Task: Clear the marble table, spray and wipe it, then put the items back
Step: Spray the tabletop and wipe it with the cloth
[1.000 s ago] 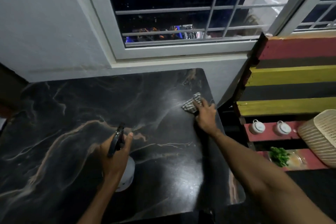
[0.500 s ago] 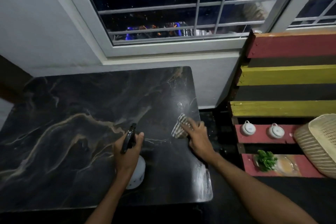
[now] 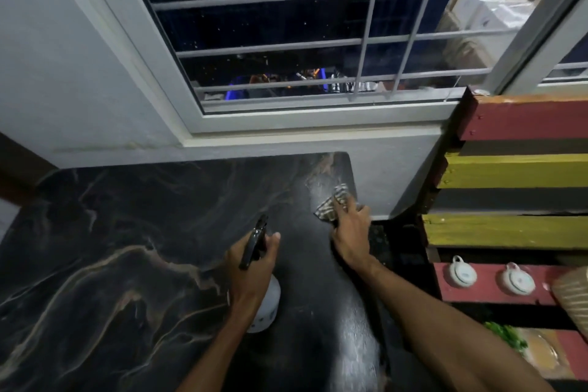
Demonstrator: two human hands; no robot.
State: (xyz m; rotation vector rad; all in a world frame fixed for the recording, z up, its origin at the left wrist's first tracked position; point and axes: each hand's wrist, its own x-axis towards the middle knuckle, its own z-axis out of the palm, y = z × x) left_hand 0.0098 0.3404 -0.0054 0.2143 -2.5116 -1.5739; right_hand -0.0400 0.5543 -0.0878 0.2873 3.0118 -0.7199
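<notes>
Right hand (image 3: pixel 351 234) pressing a striped cloth (image 3: pixel 332 204) under curled fingers at the far right edge of the black marble table (image 3: pixel 127 232), left hand (image 3: pixel 251 267) gripping a white spray bottle (image 3: pixel 265 305) above the tabletop, two white cups (image 3: pixel 463 272) on the pallet shelf nearby

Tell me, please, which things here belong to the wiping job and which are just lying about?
In use: black marble table; white spray bottle, gripped by the left hand; striped cloth, held by the right hand.
Lying about: two white ceramic pots, beige woven basket and green leafy sprig on the painted wooden rack.
</notes>
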